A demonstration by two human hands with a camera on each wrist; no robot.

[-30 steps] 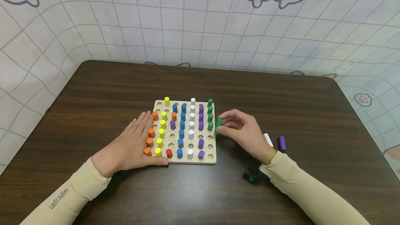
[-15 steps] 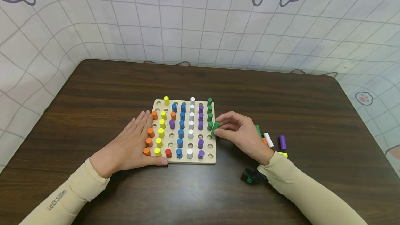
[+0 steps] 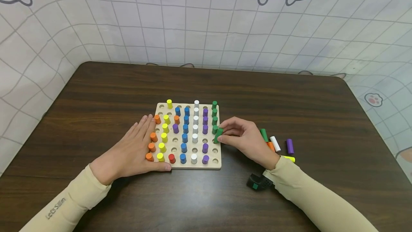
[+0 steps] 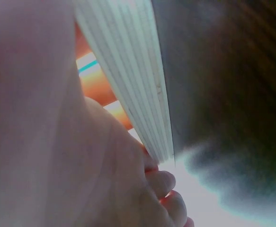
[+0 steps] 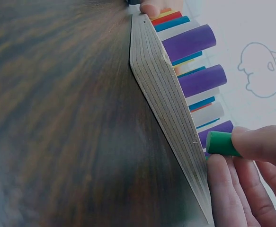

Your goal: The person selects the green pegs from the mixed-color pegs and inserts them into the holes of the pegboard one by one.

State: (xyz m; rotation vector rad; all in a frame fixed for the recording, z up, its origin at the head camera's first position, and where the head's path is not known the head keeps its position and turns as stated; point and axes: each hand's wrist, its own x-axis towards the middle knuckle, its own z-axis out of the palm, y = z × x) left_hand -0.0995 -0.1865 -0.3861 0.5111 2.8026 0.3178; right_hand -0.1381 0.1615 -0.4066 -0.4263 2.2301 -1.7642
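A wooden pegboard (image 3: 196, 165) lies on the table, its holes partly filled with upright coloured pegs in columns. Along its left edge rests my left hand (image 3: 136, 149), fingers straight and thumb at the front left corner. My right hand (image 3: 241, 137) pinches a green peg (image 3: 218, 135) between thumb and fingers at the board's right edge. That peg leans slightly, close over a hole just in front of the column of standing green pegs (image 3: 214, 121). In the right wrist view the green peg (image 5: 223, 143) has its lower end bare, near a purple peg (image 5: 216, 132).
Loose pegs lie on the table to the right: a green one (image 3: 264, 135), a white one (image 3: 275, 143), an orange one (image 3: 271, 146), a purple one (image 3: 290, 146) and a yellow one (image 3: 289, 159). A patterned cloth (image 3: 206, 20) hangs behind the table.
My right hand has carried the green peg leftward from beside the board to over its right column. My left hand stays on the board's edge.
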